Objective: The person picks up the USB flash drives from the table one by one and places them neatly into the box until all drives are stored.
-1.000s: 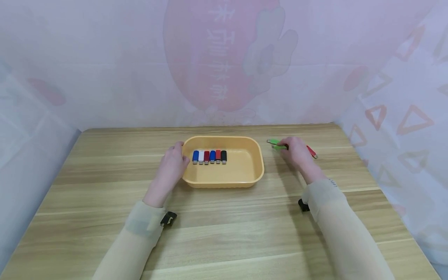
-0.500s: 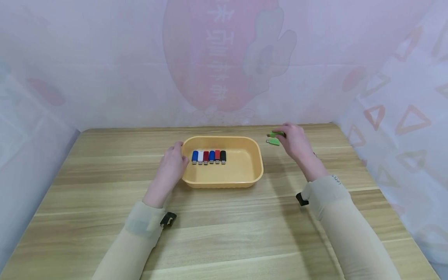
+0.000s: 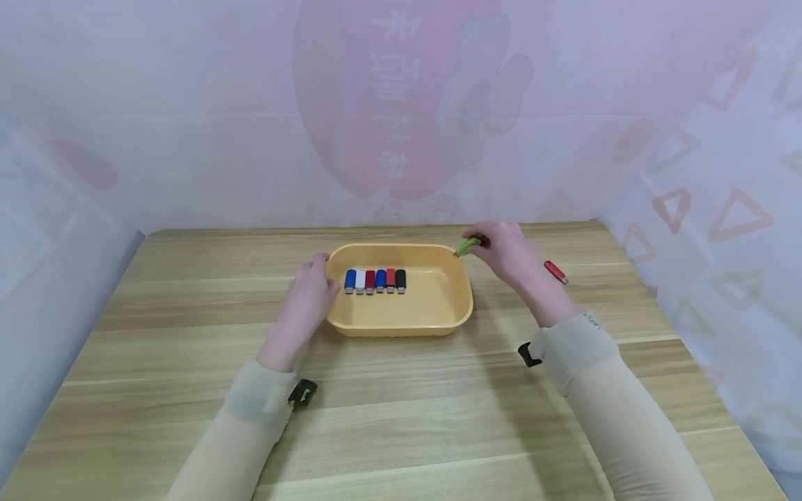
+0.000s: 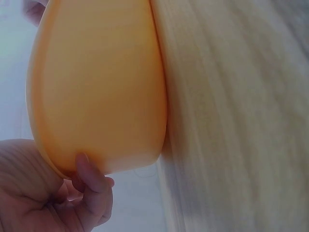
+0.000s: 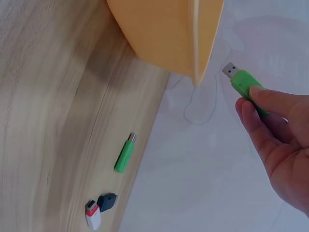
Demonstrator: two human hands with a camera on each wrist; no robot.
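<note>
Green USB stick (image 3: 467,245) pinched in my right hand (image 3: 504,252) hangs at the yellow tray's (image 3: 462,300) far right corner, plug end aimed leftward into it. My left hand (image 3: 310,292) grips the tray's left rim.

A wooden table (image 3: 401,417) stands before a pale patterned curtain (image 3: 250,104).

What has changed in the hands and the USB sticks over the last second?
The right hand picked one green USB stick off the table, raised it and carried it left to the yellow tray's far right corner. The left hand stayed on the tray's left rim; the six sticks inside kept their row.
</note>
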